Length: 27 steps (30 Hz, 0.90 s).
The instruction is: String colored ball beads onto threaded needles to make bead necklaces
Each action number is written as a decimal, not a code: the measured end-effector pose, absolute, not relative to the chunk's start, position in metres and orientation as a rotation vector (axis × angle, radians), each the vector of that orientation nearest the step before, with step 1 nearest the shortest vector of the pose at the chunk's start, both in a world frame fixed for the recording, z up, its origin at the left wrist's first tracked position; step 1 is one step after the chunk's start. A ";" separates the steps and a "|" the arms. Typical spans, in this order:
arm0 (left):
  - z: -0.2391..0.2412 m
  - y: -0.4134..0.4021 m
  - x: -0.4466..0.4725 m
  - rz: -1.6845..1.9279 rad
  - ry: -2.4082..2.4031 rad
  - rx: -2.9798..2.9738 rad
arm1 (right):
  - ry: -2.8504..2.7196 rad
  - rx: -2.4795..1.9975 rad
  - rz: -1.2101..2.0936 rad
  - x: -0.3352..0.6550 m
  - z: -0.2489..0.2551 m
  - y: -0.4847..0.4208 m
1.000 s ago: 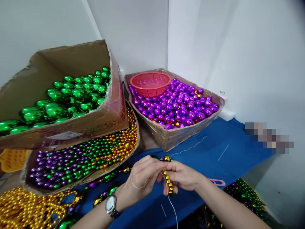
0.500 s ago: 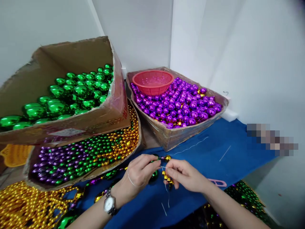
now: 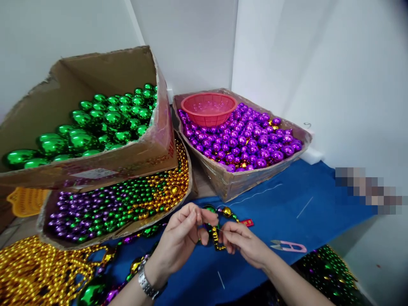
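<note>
My left hand point(image 3: 185, 233), with a metal-banded watch point(image 3: 147, 279) on its wrist, is closed in a pinch at thumb and index finger. A thin thread seems to run there, but is hard to make out; the other fingers reach toward the beads. My right hand point(image 3: 244, 241) pinches a thread end beside a short string of gold beads point(image 3: 215, 237), which hangs between the hands. Behind my fingers lies a garland with a large gold bead point(image 3: 226, 211) and a red tag point(image 3: 246, 222). Pink-handled thread snips point(image 3: 289, 246) lie right of my right hand.
A box of green balls point(image 3: 153, 148) rests above a box of small mixed beads point(image 3: 190, 180). Another box point(image 3: 223, 187) holds purple balls and a red basket point(image 3: 208, 120). Gold bead strands point(image 3: 41, 272) lie at left. Thread pieces lie on the blue cloth point(image 3: 270, 212).
My left hand has turned palm inward and drawn slightly left, apart from my right hand. The red tag and the snips' blades have come into sight. The view has shifted a little.
</note>
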State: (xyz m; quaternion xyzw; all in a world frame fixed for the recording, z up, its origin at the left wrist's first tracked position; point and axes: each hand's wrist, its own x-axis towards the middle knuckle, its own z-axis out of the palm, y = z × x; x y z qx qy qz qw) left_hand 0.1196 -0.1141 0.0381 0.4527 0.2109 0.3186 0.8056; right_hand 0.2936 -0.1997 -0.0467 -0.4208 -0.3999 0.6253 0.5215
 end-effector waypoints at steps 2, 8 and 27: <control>0.036 -0.113 0.125 0.684 0.405 0.888 | -0.876 -0.959 1.473 0.297 -0.040 -0.201; 0.040 -0.111 0.136 0.635 0.366 0.859 | -0.574 -0.618 1.348 0.314 -0.003 -0.192; 0.048 -0.109 0.135 0.736 0.474 1.097 | -1.096 -1.174 0.925 0.331 0.016 -0.182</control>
